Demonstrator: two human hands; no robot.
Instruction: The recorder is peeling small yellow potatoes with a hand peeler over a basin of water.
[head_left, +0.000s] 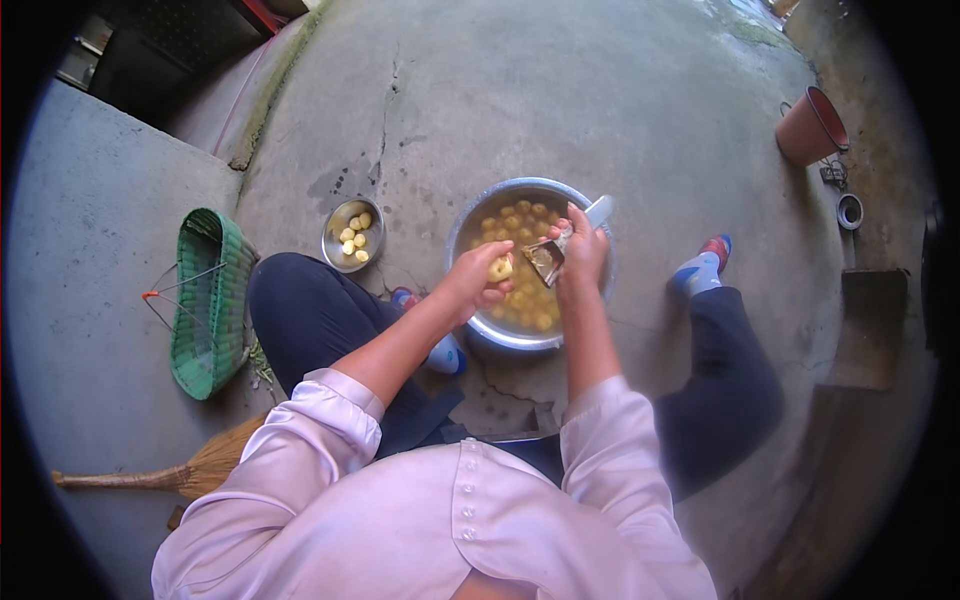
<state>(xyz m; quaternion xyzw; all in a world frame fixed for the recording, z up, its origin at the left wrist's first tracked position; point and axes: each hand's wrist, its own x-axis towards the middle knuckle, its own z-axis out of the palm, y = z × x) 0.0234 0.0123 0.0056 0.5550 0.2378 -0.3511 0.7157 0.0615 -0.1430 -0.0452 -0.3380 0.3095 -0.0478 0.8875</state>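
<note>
Over a wide metal basin (469, 196) on the floor, my left hand (478, 279) grips a small, pale yellow, potato-like piece (499, 268). To its right, my right hand (583, 251) is wrapped around a hand tool (545, 259). The tool has a brownish metal head facing the piece and a pale flat end sticking out past my fingers; its exact kind is unclear. A small gap separates head and piece. Cloudy water in the basin covers many round yellow potato-like pieces (512, 223). A small metal bowl (328, 238) to the left holds several paler pieces (360, 240).
A green woven basket (247, 292) with a wire handle lies left of my knee, beside green scraps (259, 364). Behind it is a straw broom (217, 454). Far right stand a reddish bucket (806, 136) and a small metal cup-like object (849, 211). My feet flank the basin.
</note>
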